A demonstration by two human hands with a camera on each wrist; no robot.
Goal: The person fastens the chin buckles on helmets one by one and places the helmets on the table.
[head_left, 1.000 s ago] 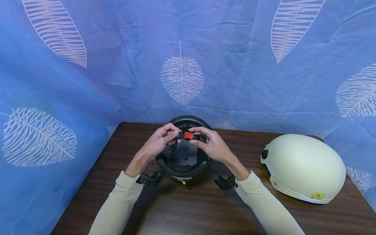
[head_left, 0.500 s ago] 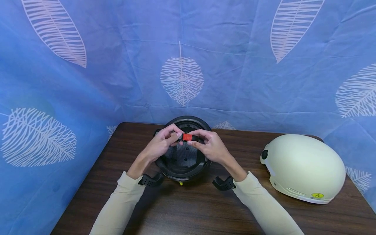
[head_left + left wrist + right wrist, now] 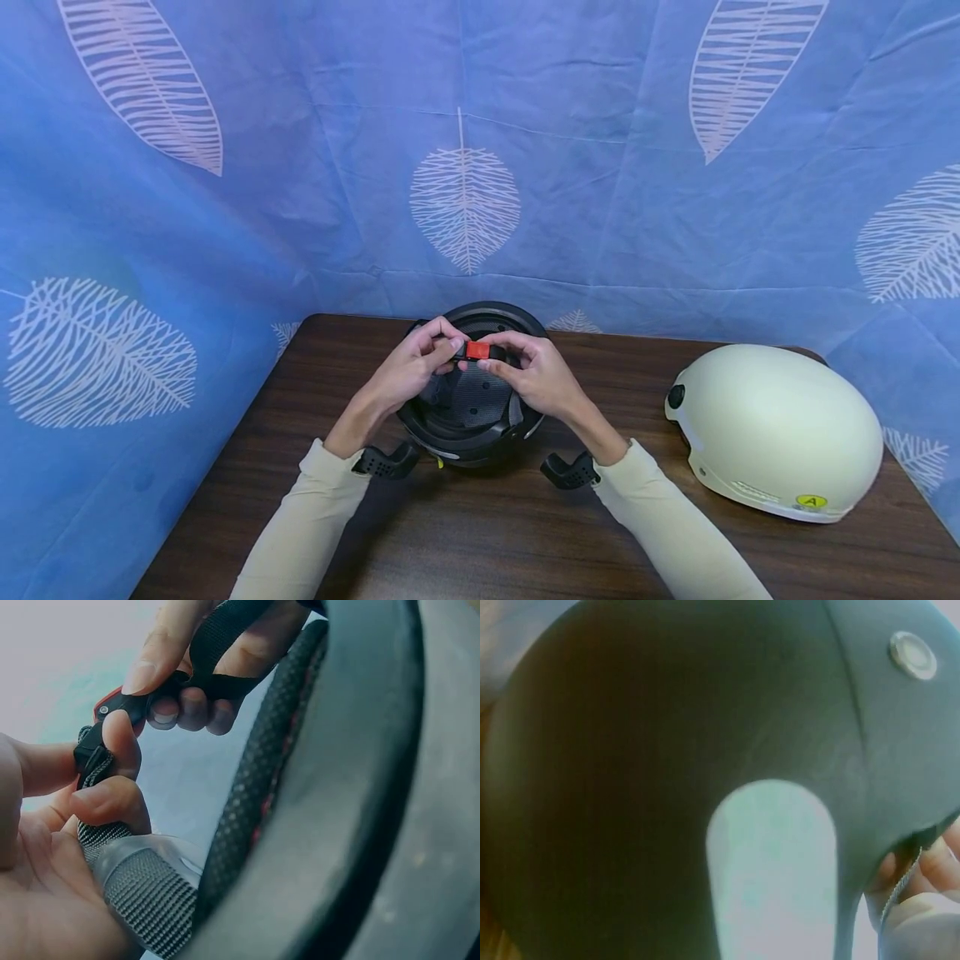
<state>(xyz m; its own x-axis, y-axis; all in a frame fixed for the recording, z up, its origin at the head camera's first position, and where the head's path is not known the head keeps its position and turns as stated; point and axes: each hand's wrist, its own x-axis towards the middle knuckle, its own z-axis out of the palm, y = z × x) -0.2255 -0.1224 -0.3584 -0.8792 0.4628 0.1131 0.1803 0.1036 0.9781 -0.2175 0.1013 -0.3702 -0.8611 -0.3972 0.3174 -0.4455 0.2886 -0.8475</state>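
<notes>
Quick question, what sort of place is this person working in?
Probably an indoor recording setup: blue leaf-print cloth hangs behind and beside a dark wood-grain table, and the person wears a black device on each wrist. The wider room doesn't show.

Blue cloth backdrop point(image 3: 577, 200) (white leaf prints point(image 3: 465, 208)) behind a dark wood-grain table point(image 3: 480, 533).

By the edge of a dark, smooth, rounded helmet point(image 3: 652, 765), bare fingers point(image 3: 940, 867) are showing beside a grey woven strap point(image 3: 902, 886).
</notes>
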